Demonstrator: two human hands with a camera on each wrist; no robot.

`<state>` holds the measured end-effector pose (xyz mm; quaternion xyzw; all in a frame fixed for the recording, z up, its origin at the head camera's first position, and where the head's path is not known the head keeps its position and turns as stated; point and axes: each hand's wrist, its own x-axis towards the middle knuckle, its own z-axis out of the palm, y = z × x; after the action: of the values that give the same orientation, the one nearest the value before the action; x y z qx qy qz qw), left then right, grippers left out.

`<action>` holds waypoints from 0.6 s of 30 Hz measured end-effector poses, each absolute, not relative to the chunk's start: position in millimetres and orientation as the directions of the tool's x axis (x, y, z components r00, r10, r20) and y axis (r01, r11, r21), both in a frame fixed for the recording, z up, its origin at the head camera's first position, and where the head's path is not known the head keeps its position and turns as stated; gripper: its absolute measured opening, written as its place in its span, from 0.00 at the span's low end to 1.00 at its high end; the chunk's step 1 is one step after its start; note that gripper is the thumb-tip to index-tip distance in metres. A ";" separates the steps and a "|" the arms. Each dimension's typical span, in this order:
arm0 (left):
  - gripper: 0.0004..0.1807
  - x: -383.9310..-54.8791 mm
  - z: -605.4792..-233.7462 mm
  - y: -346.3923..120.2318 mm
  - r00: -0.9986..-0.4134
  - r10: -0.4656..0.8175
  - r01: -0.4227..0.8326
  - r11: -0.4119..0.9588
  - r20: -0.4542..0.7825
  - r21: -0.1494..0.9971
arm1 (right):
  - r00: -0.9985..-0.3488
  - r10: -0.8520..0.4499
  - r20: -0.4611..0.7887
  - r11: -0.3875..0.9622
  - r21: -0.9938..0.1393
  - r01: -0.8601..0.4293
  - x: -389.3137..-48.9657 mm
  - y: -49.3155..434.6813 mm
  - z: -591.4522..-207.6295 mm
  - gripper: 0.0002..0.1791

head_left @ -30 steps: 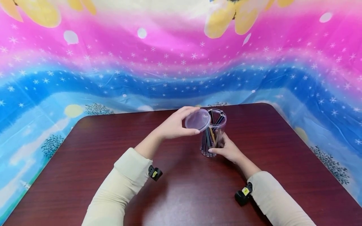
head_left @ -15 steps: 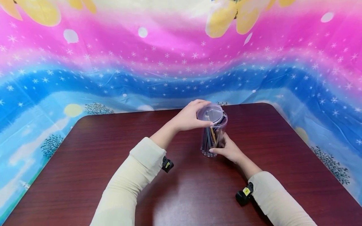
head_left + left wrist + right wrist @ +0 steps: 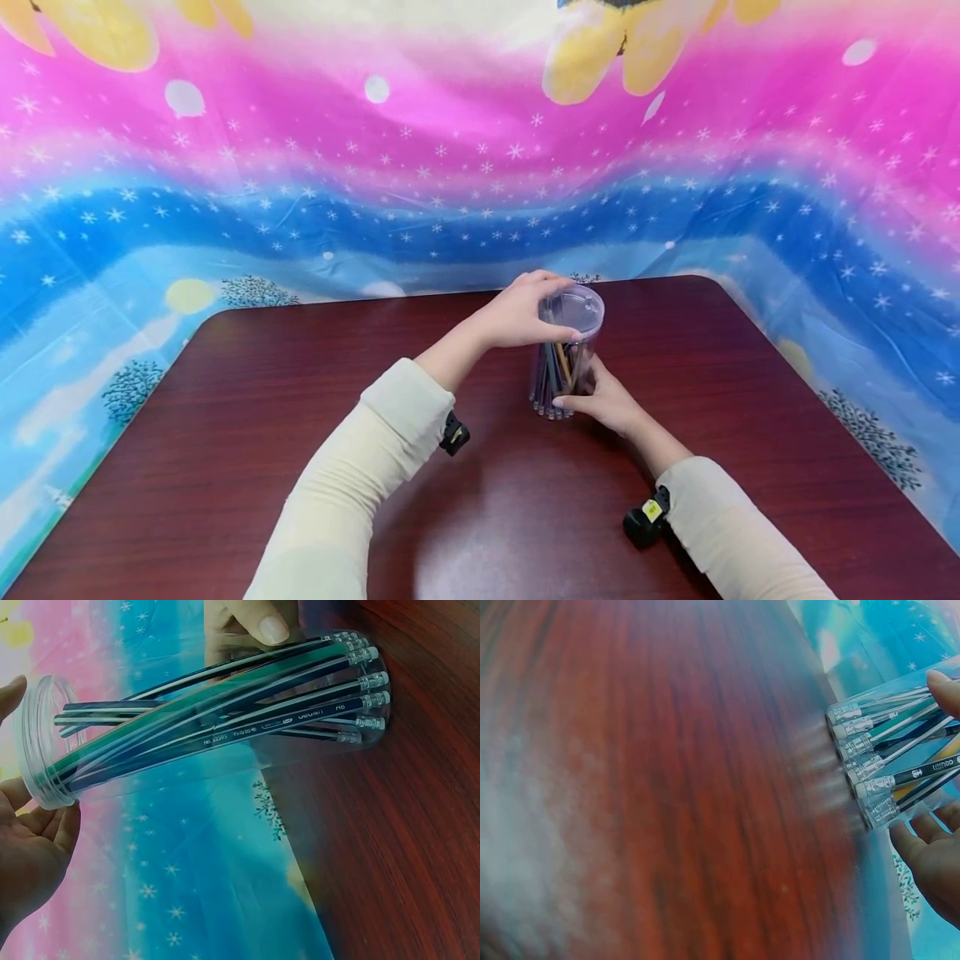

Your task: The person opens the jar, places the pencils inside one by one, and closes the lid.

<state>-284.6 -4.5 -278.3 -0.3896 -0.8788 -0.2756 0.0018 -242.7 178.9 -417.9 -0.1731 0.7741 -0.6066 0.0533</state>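
A clear plastic jar (image 3: 546,367) stands upright on the table, full of pencils (image 3: 225,720) with their eraser ends at the bottom. On its mouth sits a clear round lid (image 3: 579,308). My left hand (image 3: 517,315) grips the lid by its rim, thumb at the near side and fingers at the far side. Lower down, my right hand (image 3: 609,398) holds the jar around its side, with the thumb in front. In the right wrist view the eraser ends (image 3: 870,766) show through the jar's base. Whether the lid is fully seated cannot be told.
The dark red wooden table (image 3: 262,433) spreads around the jar on all sides. Behind its far edge hangs a colourful cloth (image 3: 450,167) with snowflakes. Black cameras (image 3: 643,523) are strapped at both wrists.
My left hand has carried the lid rightward from beside the jar onto its mouth, and the lid now lies flatter over the opening. My right hand keeps its hold on the jar.
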 end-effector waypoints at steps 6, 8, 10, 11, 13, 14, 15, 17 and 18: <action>0.40 -285.0 -280.1 -2.9 -0.704 0.680 0.675 0.553 0.204 0.487 | -0.930 -0.337 0.144 0.199 -0.955 -0.220 -246.1 180.8 -423.6 0.45; 0.40 -285.4 -280.9 -3.1 -0.708 0.677 0.669 0.552 0.200 0.498 | -0.931 -0.336 0.143 0.201 -0.955 -0.219 -245.9 180.9 -424.0 0.45; 0.40 -285.6 -281.3 -3.5 -0.711 0.676 0.663 0.550 0.196 0.508 | -0.933 -0.333 0.139 0.201 -0.956 -0.215 -245.4 180.8 -423.8 0.45; 0.40 -285.8 -281.5 -3.7 -0.711 0.676 0.661 0.549 0.194 0.512 | -0.933 -0.333 0.138 0.203 -0.956 -0.214 -245.2 180.9 -424.0 0.44; 0.40 -286.2 -281.5 -4.1 -0.709 0.680 0.661 0.548 0.188 0.513 | -0.934 -0.331 0.135 0.205 -0.956 -0.211 -244.6 180.9 -423.9 0.44; 0.40 -286.3 -281.2 -4.3 -0.708 0.682 0.660 0.548 0.183 0.513 | -0.934 -0.332 0.134 0.204 -0.956 -0.210 -244.5 180.9 -423.9 0.44; 0.40 -286.6 -280.8 -4.7 -0.706 0.685 0.660 0.548 0.177 0.514 | -0.934 -0.331 0.134 0.203 -0.957 -0.209 -244.4 180.9 -423.9 0.44; 0.39 -287.8 -280.5 -5.5 -0.700 0.695 0.659 0.539 0.164 0.524 | -0.935 -0.329 0.132 0.208 -0.956 -0.208 -244.4 180.9 -424.5 0.44; 0.39 -288.4 -280.2 -5.9 -0.694 0.702 0.659 0.531 0.159 0.533 | -0.936 -0.327 0.132 0.211 -0.955 -0.209 -244.5 180.9 -424.8 0.44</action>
<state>-288.4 -5.9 -280.2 -0.3894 -0.8740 -0.2883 -0.0375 -244.5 180.9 -424.8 -0.1727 0.7767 -0.6038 0.0489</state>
